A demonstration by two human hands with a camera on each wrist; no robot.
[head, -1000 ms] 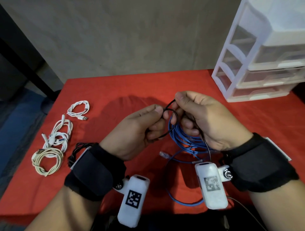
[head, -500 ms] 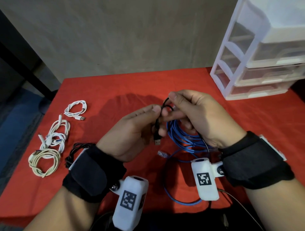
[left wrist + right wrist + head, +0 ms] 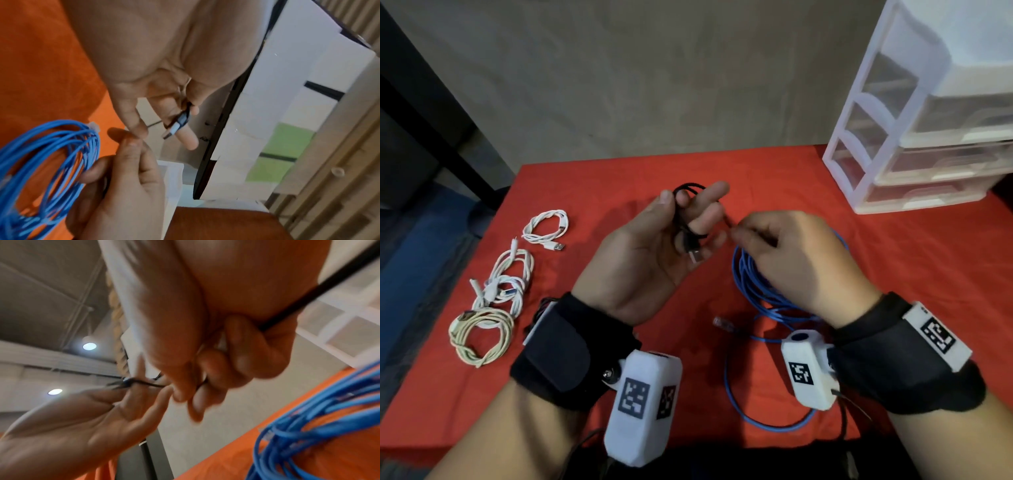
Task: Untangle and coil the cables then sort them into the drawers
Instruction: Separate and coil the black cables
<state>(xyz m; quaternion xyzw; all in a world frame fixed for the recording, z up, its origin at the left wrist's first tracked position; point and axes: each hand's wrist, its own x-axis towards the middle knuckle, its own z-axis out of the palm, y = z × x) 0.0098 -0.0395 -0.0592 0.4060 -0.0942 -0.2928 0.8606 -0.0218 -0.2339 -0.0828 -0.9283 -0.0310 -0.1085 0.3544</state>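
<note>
A thin black cable [image 3: 690, 219] is looped round the fingers of my left hand [image 3: 688, 212], which is turned palm up above the red table [image 3: 599, 185]. The thumb pins the loop, and the USB plug [image 3: 695, 255] hangs at the palm. The plug [image 3: 176, 125] lies across a finger in the left wrist view. Just to the right, my right hand [image 3: 739, 233] pinches the same black cable [image 3: 144, 383] between thumb and fingertips. Under the right hand, a coiled blue cable [image 3: 756, 287] lies on the table.
Three coiled white and cream cables [image 3: 493, 291] lie in a row at the table's left side. A white plastic drawer unit [image 3: 914, 144] stands at the back right, all drawers closed. The blue cable's clear plug [image 3: 722, 323] and a loose loop trail toward the front edge.
The hands have drawn apart. My left hand has turned palm up with the black cable wound on its fingers, and the right hand has moved right, pulling a short stretch of cable taut.
</note>
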